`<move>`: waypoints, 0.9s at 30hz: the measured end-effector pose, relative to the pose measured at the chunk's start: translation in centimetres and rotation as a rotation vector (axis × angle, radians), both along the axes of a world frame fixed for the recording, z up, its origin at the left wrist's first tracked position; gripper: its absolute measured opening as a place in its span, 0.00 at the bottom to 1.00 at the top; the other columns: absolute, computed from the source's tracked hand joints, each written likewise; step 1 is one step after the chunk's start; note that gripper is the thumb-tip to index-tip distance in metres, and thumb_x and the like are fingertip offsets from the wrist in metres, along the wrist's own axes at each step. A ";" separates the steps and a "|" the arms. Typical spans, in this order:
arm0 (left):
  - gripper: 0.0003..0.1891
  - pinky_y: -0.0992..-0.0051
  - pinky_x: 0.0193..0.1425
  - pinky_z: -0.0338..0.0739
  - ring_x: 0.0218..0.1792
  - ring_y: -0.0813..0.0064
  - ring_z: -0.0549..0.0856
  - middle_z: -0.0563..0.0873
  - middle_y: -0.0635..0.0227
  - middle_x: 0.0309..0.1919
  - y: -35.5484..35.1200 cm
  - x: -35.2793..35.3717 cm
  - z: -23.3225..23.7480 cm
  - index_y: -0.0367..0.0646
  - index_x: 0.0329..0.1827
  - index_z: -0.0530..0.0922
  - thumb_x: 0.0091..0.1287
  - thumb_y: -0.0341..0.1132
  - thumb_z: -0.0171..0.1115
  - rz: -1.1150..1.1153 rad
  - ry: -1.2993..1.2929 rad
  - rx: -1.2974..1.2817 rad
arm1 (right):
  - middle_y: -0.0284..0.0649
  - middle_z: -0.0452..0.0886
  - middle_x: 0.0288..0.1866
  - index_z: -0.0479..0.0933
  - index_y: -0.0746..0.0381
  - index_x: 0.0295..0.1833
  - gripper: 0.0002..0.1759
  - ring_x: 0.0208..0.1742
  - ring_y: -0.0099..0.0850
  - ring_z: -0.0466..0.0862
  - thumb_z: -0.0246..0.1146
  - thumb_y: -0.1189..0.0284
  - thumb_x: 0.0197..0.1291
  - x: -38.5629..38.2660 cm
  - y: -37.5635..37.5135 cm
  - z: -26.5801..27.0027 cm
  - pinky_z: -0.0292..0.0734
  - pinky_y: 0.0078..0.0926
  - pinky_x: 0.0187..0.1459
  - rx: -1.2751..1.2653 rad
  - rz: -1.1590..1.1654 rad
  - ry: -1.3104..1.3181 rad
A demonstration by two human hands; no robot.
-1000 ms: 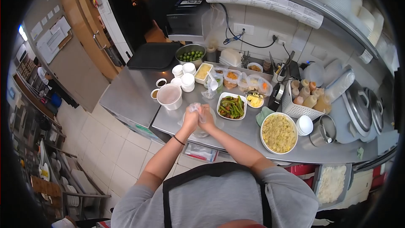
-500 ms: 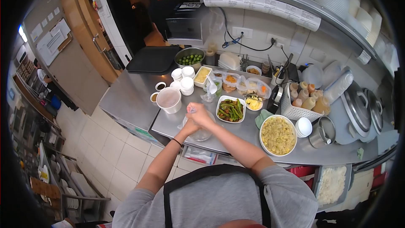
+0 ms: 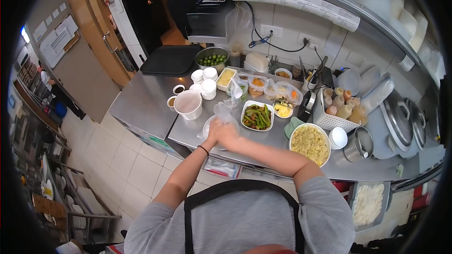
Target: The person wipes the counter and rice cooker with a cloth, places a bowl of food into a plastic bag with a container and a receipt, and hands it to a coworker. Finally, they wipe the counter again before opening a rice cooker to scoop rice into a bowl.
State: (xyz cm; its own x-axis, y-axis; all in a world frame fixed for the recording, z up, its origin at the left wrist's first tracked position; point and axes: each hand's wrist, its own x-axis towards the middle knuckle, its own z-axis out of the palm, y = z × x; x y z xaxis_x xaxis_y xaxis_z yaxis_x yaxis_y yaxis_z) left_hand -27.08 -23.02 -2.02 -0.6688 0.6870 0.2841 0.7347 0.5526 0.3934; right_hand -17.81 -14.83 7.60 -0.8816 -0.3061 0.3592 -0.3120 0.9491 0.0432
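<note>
1. Landmark: a square white dish of green vegetables [image 3: 257, 115], resting on the metal worktop [image 3: 197, 136].
2. Clear plastic bag [image 3: 222, 111]: on the worktop, left of the landmark, beneath and just beyond the hands.
3. Left hand [image 3: 215, 130]: at the bag, left of the landmark, a dark band around its wrist. Its fingers are partly hidden; whether they are clamped or apart cannot be told.
4. Right hand [image 3: 227, 137]: against the left hand, over the plastic, nearer the landmark. Its fingers are blurred, and their state likewise cannot be told.
5. Lidded white tub [image 3: 188, 105]: left of the landmark, beyond the bag.
6. Stacked white cups [image 3: 208, 89]: farther back, to the landmark's left.
7. Bowl of yellow shreds [image 3: 283, 109]: just beside the landmark, on its right.
8. Large bowl of yellowish food [image 3: 309, 145]: right of the landmark and nearer the wearer; a green cloth [image 3: 293, 126] lies between them.
</note>
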 end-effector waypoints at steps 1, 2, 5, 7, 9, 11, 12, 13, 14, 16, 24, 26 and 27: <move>0.08 0.66 0.56 0.64 0.52 0.62 0.74 0.79 0.56 0.43 0.4 0.3 0.5 0.37 0.34 0.76 0.54 0.31 0.53 -0.001 0.000 0.001 | 0.42 0.79 0.34 0.75 0.66 0.36 0.10 0.32 0.35 0.82 0.56 0.74 0.47 -0.7 1.7 -0.2 0.75 0.32 0.30 0.042 -0.026 0.023; 0.07 0.65 0.53 0.67 0.47 0.59 0.75 0.80 0.56 0.38 1.0 0.9 1.6 0.37 0.31 0.77 0.52 0.30 0.53 -0.015 -0.195 0.256 | 0.42 0.79 0.31 0.76 0.66 0.35 0.10 0.31 0.36 0.82 0.55 0.73 0.48 -1.3 3.1 -0.5 0.76 0.33 0.32 0.078 -0.020 0.006; 0.07 0.65 0.49 0.69 0.42 0.57 0.76 0.80 0.55 0.33 0.9 1.5 5.0 0.38 0.30 0.77 0.49 0.28 0.54 -0.117 -0.312 0.320 | 0.43 0.79 0.28 0.77 0.64 0.32 0.09 0.31 0.35 0.82 0.54 0.72 0.49 -1.3 6.6 0.4 0.77 0.34 0.33 0.109 -0.007 -0.152; 0.09 0.65 0.48 0.70 0.41 0.57 0.76 0.80 0.55 0.33 0.2 1.7 6.1 0.39 0.31 0.77 0.46 0.26 0.56 -0.203 -0.238 0.128 | 0.43 0.80 0.27 0.77 0.63 0.29 0.08 0.31 0.34 0.82 0.54 0.71 0.50 -0.2 8.2 0.6 0.76 0.34 0.33 0.103 0.002 -0.300; 0.12 0.67 0.47 0.69 0.41 0.58 0.75 0.78 0.58 0.33 -0.6 1.9 6.3 0.37 0.33 0.76 0.42 0.22 0.58 -0.322 -0.132 0.249 | 0.49 0.81 0.36 0.78 0.61 0.33 0.12 0.39 0.32 0.82 0.52 0.67 0.55 0.8 9.5 0.4 0.76 0.32 0.37 -0.007 -0.120 -0.564; 0.13 0.67 0.48 0.69 0.41 0.58 0.75 0.78 0.58 0.33 -0.9 1.6 6.1 0.38 0.34 0.76 0.42 0.22 0.58 -0.332 -0.136 0.258 | 0.48 0.81 0.36 0.78 0.61 0.33 0.15 0.39 0.31 0.82 0.50 0.65 0.58 2.0 10.3 -0.6 0.76 0.30 0.35 -0.141 -0.081 -0.657; 0.13 0.67 0.48 0.69 0.42 0.58 0.75 0.78 0.58 0.33 -1.0 1.3 5.8 0.38 0.35 0.76 0.42 0.22 0.57 -0.345 -0.138 0.266 | 0.47 0.81 0.37 0.78 0.61 0.33 0.18 0.39 0.31 0.82 0.47 0.63 0.62 2.5 10.6 -1.5 0.76 0.27 0.34 -0.278 -0.045 -0.746; 0.13 0.67 0.48 0.69 0.42 0.58 0.75 0.78 0.58 0.33 -1.0 1.2 5.4 0.38 0.35 0.76 0.42 0.22 0.57 -0.343 -0.137 0.267 | 0.47 0.81 0.37 0.78 0.61 0.33 0.18 0.39 0.31 0.82 0.47 0.63 0.62 2.8 11.0 -2.7 0.76 0.27 0.34 -0.277 -0.043 -0.746; 0.13 0.67 0.48 0.69 0.41 0.58 0.75 0.78 0.58 0.33 -0.9 1.2 5.2 0.38 0.34 0.76 0.42 0.22 0.57 -0.346 -0.129 0.286 | 0.44 0.80 0.41 0.77 0.62 0.37 0.20 0.39 0.29 0.81 0.45 0.59 0.63 3.0 11.1 -3.3 0.76 0.25 0.34 -0.938 0.076 -1.123; 0.13 0.67 0.48 0.69 0.41 0.58 0.75 0.78 0.59 0.33 -0.6 0.9 4.9 0.38 0.34 0.76 0.43 0.22 0.57 -0.348 -0.118 0.306 | 0.41 0.80 0.45 0.76 0.62 0.40 0.23 0.39 0.27 0.81 0.43 0.56 0.65 2.4 11.2 -4.6 0.75 0.23 0.33 -1.623 0.211 -1.450; 0.13 0.72 0.52 0.71 0.45 0.65 0.78 0.80 0.60 0.39 -1.2 1.5 5.3 0.36 0.39 0.78 0.48 0.25 0.62 -0.274 -0.331 0.343 | 0.40 0.76 0.46 0.67 0.61 0.54 0.23 0.36 0.38 0.80 0.54 0.58 0.58 1.3 7.8 -0.9 0.74 0.31 0.35 -0.327 0.131 -0.126; 0.12 0.74 0.51 0.71 0.42 0.69 0.79 0.81 0.62 0.38 -1.2 1.5 5.3 0.36 0.39 0.78 0.49 0.25 0.62 -0.270 -0.432 0.425 | 0.38 0.79 0.37 0.72 0.62 0.45 0.17 0.31 0.35 0.80 0.56 0.61 0.57 1.6 8.1 -1.9 0.73 0.31 0.29 -0.334 -0.017 -0.287; 0.12 0.76 0.49 0.72 0.40 0.73 0.80 0.82 0.64 0.36 -1.3 1.6 5.2 0.35 0.39 0.78 0.50 0.24 0.62 -0.261 -0.536 0.507 | 0.38 0.79 0.37 0.72 0.62 0.45 0.17 0.31 0.35 0.80 0.56 0.61 0.57 1.4 7.9 -2.3 0.73 0.31 0.29 -0.334 -0.016 -0.287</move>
